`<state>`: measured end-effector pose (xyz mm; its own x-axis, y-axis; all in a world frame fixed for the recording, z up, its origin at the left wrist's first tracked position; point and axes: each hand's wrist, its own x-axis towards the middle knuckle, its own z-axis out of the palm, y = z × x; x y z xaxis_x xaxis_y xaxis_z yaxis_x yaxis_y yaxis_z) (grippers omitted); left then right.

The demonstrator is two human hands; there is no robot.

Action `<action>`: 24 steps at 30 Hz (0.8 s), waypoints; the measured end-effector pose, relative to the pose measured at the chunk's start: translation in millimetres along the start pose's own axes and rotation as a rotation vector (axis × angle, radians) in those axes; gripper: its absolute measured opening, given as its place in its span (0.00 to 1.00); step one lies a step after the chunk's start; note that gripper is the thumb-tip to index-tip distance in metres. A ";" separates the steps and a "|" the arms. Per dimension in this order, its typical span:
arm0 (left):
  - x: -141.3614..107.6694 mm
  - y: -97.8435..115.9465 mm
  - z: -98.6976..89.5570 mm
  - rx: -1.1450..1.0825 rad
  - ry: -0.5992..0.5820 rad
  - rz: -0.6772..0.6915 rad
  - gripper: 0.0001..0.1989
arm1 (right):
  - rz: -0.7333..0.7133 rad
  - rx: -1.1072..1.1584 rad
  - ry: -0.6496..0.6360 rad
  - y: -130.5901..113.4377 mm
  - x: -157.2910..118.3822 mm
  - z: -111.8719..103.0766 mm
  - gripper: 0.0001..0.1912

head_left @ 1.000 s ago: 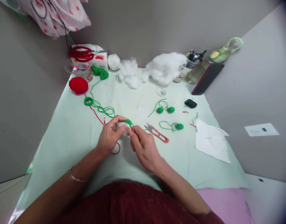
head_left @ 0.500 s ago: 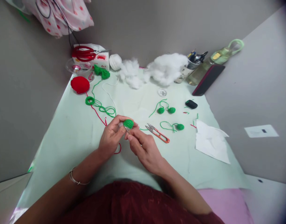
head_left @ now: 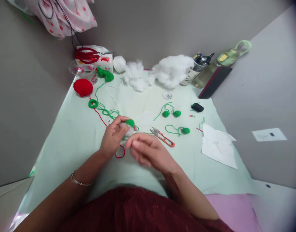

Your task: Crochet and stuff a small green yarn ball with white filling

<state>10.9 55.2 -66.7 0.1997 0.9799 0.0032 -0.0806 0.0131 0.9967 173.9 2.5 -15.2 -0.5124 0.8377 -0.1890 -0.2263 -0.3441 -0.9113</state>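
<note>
My left hand (head_left: 112, 137) is closed around a small green crocheted piece (head_left: 130, 123), with white stuffing (head_left: 129, 130) showing below it. To the right and slightly nearer me is my right hand (head_left: 148, 149), its thumb and forefinger pressed together and smeared by motion; what they pinch does not show. Green yarn loops beside the crocheted piece. Just beyond my right hand lie orange-handled thread snips (head_left: 163, 138), blades apart. A red yarn loop (head_left: 120, 152) rests on the table under my hands.
Several finished green balls, one here (head_left: 186, 130), lie to the right near a white cloth (head_left: 217, 146). Fiberfill (head_left: 173, 71), a pen cup (head_left: 190, 75), a bottle (head_left: 208, 72) and a dark phone-like slab (head_left: 215, 83) line the back. Red yarn (head_left: 83, 87) and red scissors (head_left: 87, 55) are left.
My right hand has drawn back from the green piece, toward me; the thin metal tool it held no longer shows. The piece has tilted in my left hand, baring more white stuffing.
</note>
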 end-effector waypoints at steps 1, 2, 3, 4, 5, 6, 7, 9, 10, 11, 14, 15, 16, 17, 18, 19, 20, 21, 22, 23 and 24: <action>-0.7 1.2 0.3 0.035 -0.012 0.028 0.10 | -0.104 -0.106 0.187 0.6 1.3 -2.9 0.11; -1.3 2.0 0.7 0.062 -0.017 0.053 0.09 | -0.193 -0.223 0.345 2.1 3.2 -6.0 0.10; -1.7 2.5 1.0 0.082 -0.014 0.068 0.08 | -0.261 -0.340 0.458 4.4 5.4 -8.8 0.10; -2.0 2.6 1.4 0.098 -0.010 0.075 0.07 | -0.304 -0.445 0.522 7.4 7.9 -11.0 0.11; -2.2 2.4 1.8 0.117 -0.004 0.080 0.07 | -0.324 -0.529 0.546 10.8 10.4 -12.4 0.13; -2.4 2.0 2.2 0.134 0.004 0.082 0.06 | -0.329 -0.589 0.548 14.2 12.7 -13.0 0.15; -2.5 1.6 2.8 0.146 0.012 0.081 0.07 | -0.325 -0.631 0.546 17.4 14.7 -12.9 0.15; -2.9 1.2 4.4 0.149 0.032 0.072 0.09 | -0.302 -0.655 0.557 22.3 17.5 -11.6 0.14; -3.2 1.5 5.3 0.129 0.048 0.064 0.10 | -0.290 -0.642 0.568 23.7 18.4 -10.9 0.13; -3.5 2.3 6.2 0.101 0.067 0.057 0.11 | -0.280 -0.621 0.577 24.6 19.2 -10.4 0.13; -4.6 7.3 7.8 0.023 0.091 0.026 0.12 | -0.272 -0.531 0.605 24.5 20.8 -10.9 0.12; -5.1 9.6 7.8 0.018 0.079 0.026 0.11 | -0.277 -0.498 0.617 23.9 21.2 -11.6 0.13; -5.6 11.8 7.5 0.032 0.058 0.036 0.09 | -0.281 -0.463 0.628 23.2 21.6 -12.5 0.13; -6.1 13.7 6.9 0.053 0.039 0.055 0.07 | -0.283 -0.427 0.633 22.4 21.9 -13.5 0.13; -6.5 15.1 6.2 0.077 0.027 0.077 0.07 | -0.281 -0.393 0.631 21.6 22.2 -14.4 0.12; -6.6 15.6 5.4 0.095 0.024 0.098 0.09 | -0.277 -0.358 0.622 21.0 22.5 -15.1 0.12; -6.6 15.2 4.5 0.099 0.028 0.104 0.11 | -0.269 -0.325 0.609 20.5 22.7 -15.7 0.12; -6.3 14.0 3.7 0.087 0.036 0.094 0.11 | -0.261 -0.292 0.593 20.4 23.1 -16.2 0.12; -5.9 12.1 3.0 0.063 0.045 0.074 0.10 | -0.250 -0.260 0.576 20.5 23.4 -16.5 0.12; -5.3 9.9 2.3 0.031 0.055 0.046 0.08 | -0.240 -0.225 0.557 20.9 23.9 -16.8 0.13; -4.6 7.7 1.6 -0.006 0.063 0.016 0.08 | -0.231 -0.192 0.537 21.6 24.3 -17.1 0.14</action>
<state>10.9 50.4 -58.9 0.1369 0.9905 0.0136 -0.0894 -0.0014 0.9960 170.7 22.6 -45.8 0.0324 0.9953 -0.0908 -0.1026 -0.0871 -0.9909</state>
